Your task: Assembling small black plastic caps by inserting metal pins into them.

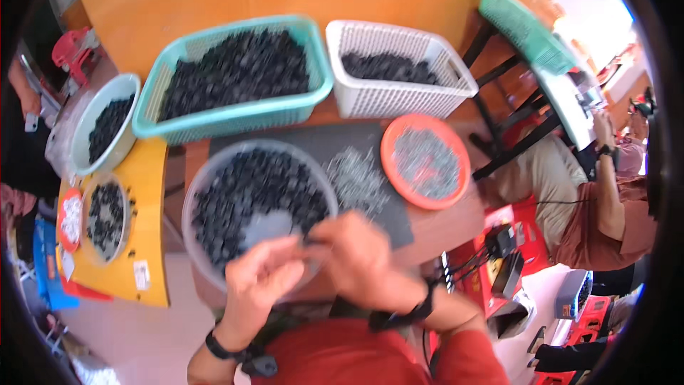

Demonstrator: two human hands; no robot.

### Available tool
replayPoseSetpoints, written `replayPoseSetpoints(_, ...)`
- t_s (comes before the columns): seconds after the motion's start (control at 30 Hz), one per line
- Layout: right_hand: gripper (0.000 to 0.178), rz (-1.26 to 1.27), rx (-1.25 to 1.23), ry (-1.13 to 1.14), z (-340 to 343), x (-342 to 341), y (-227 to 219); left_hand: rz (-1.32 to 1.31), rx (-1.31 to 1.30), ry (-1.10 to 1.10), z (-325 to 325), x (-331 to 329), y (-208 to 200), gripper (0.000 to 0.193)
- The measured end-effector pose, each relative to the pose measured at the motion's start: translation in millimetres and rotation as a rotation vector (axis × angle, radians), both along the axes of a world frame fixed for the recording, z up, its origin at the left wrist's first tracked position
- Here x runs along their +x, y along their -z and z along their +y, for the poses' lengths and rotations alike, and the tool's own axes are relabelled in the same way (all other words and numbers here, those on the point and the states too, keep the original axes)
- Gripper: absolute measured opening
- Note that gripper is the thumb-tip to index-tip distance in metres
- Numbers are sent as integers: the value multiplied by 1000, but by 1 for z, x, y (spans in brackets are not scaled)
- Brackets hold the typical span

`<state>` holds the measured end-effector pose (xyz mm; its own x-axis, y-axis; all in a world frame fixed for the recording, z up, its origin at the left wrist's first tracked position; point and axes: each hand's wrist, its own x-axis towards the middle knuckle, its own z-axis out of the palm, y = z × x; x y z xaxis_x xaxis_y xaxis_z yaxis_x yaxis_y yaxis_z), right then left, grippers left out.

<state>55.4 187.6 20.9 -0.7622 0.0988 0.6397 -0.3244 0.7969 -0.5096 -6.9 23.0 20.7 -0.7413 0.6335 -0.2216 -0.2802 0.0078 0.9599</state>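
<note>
The left hand [262,272] and the right hand [360,260] were close together over the near side of a round, see-through bowl [268,227]. The right fingers were blurry, but they were pinching a small black piece [312,241], up above the bowl's near edge. The left fingers were bent in close beside it, and I could not tell if they pinched it too. Lots of black bits [246,175] lay in the bowl. The bowl sat on a brown desk [450,222], partly on a dark mat [400,222]. To its right was a loose pile of thin, shiny pins [355,180], and then an orange plate [388,159] with more pins. Behind stood a green basket [239,126] and a white basket [399,102], both holding black bits.
</note>
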Motion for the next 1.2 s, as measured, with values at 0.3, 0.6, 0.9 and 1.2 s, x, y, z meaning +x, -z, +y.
replayPoseSetpoints(0.3,14,-134,-194,408,168,-62,-36,261,-106,-173,-25,-20,16,23)
replayPoseSetpoints(0.6,38,-225,473,545,273,-124,-30,878,-312,146,4,-42,5,32)
replayPoseSetpoints(0.9,30,-80,361,477,208,-83,-20,1220,-479,405,26,-44,19,42)
replayPoseSetpoints(1.2,17,-67,280,360,144,-5,-14,1040,-509,308,2,-51,10,40)
